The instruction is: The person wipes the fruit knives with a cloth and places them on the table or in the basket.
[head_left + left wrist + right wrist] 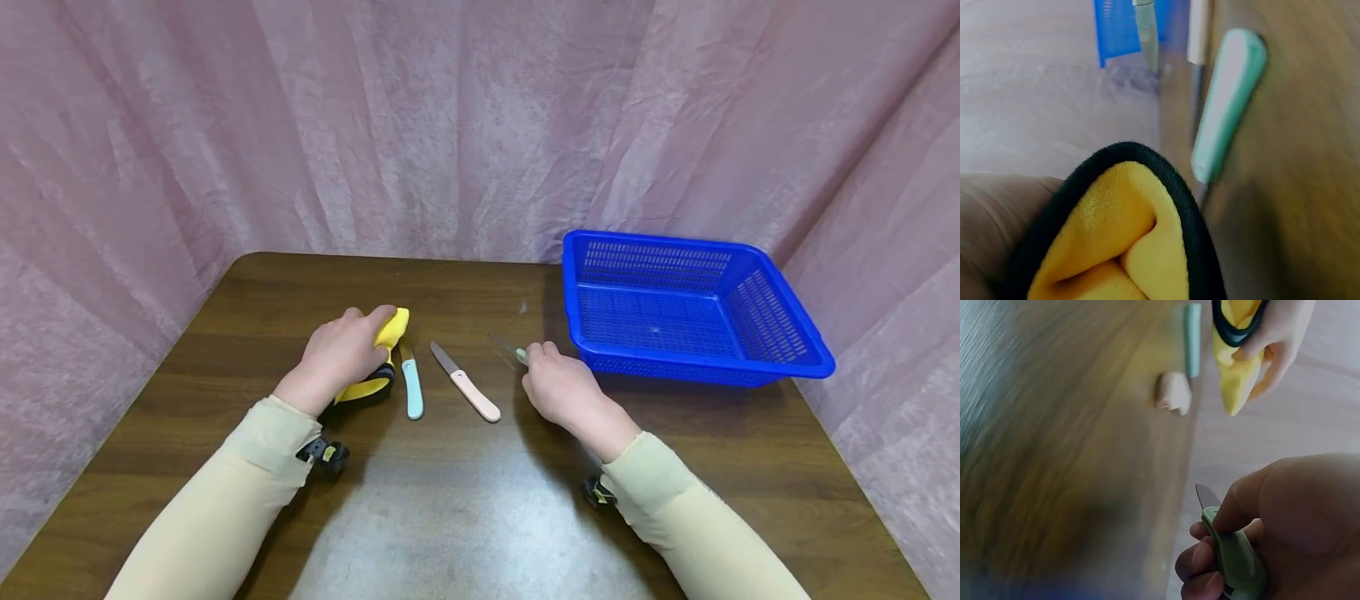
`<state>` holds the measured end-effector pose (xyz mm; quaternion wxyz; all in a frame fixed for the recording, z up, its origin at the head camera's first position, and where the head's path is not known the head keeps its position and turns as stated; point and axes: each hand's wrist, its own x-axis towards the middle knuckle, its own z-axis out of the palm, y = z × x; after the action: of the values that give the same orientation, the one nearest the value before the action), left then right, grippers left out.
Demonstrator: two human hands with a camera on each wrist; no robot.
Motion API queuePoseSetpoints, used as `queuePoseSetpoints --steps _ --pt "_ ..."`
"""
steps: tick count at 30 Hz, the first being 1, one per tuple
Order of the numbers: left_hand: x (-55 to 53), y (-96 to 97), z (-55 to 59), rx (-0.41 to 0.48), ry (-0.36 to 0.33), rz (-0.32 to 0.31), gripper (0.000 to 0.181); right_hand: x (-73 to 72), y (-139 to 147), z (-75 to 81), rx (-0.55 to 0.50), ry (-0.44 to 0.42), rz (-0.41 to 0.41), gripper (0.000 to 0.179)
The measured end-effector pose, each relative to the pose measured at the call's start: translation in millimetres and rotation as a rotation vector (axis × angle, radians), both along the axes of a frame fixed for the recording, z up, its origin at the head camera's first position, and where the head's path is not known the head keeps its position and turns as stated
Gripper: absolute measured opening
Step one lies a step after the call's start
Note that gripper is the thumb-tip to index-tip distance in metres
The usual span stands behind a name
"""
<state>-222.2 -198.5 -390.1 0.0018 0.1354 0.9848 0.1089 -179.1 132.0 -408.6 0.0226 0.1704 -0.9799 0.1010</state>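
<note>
Pale sleeves (202, 500) come nearest, cut off by the lower edge. Right of the pink-handled knife (476, 397), the right hand (558, 385) holds a green-handled knife (1238, 559), its thumb pressed on the handle, fingers curled round beneath, and the blade pointing out past the grip. Left of the pink-handled knife, the left hand (341, 354) pinches a dark-edged yellow cloth (392, 329) between thumb and fingers; between the cloth and that same knife lies a blue-handled knife (413, 390). From the head, the right hand hides most of the green handle, and its blade shows only faintly; the blue-handled knife's blade is hard to make out beside the cloth. Both forearms slant inward toward the pink-handled knife, backs of the hands uppermost. Beyond it, to the right, stands a blue basket (690, 364).
</note>
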Motion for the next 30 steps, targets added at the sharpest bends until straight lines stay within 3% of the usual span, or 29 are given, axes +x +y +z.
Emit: queuePoseSetpoints --steps 9,15,19,30 --pt "9.3 17.5 22.4 0.038 0.160 -0.049 0.061 13.7 -0.3 18.9 -0.095 0.073 0.030 0.025" --pt "16.9 32.9 27.4 0.056 0.196 -0.077 0.060 18.1 0.4 26.9 -0.154 0.134 0.027 0.018" --pt "19.1 40.5 29.3 0.072 0.214 -0.082 0.061 14.5 5.1 22.1 -0.188 0.191 0.043 0.019" --pt "33.1 62.2 37.6 0.124 0.313 -0.116 0.059 16.2 4.6 34.3 -0.228 0.164 0.022 0.018"
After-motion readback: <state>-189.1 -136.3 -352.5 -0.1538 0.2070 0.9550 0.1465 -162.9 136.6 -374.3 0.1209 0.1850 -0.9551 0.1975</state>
